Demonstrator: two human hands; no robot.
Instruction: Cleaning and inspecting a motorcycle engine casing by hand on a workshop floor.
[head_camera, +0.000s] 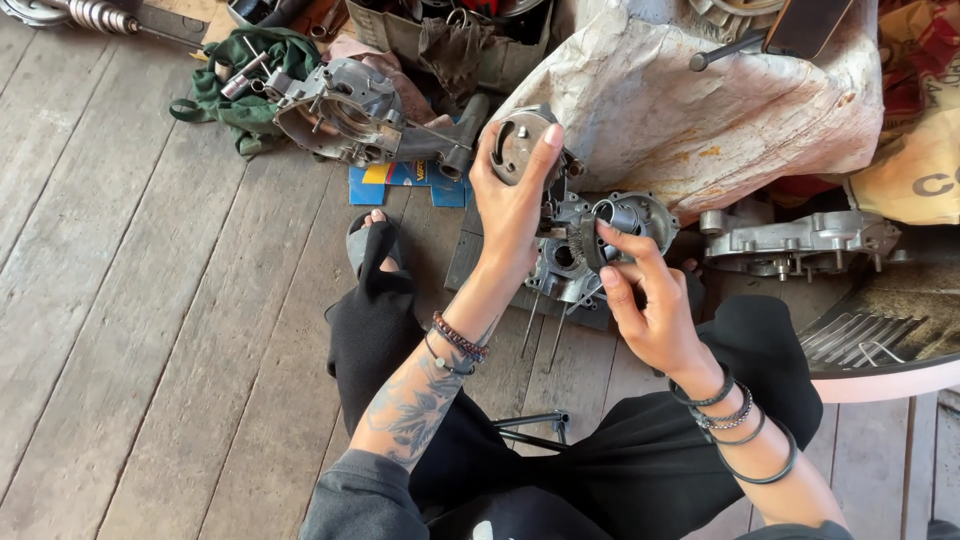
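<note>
Left hand (512, 205) clamped on round metal part (520, 145), raised above engine case (570, 262) on floor plank. Right hand (650, 305) fingers pinched on gear (598, 245) in case. Step: seating gear, judged. Next move needs steady alignment

The engine case (575, 235) is dull, greasy grey metal. The floor (130, 300) is weathered, rough grey wood. The rag (245, 75) is green cloth, the sack (700, 110) coarse and stained.
</note>
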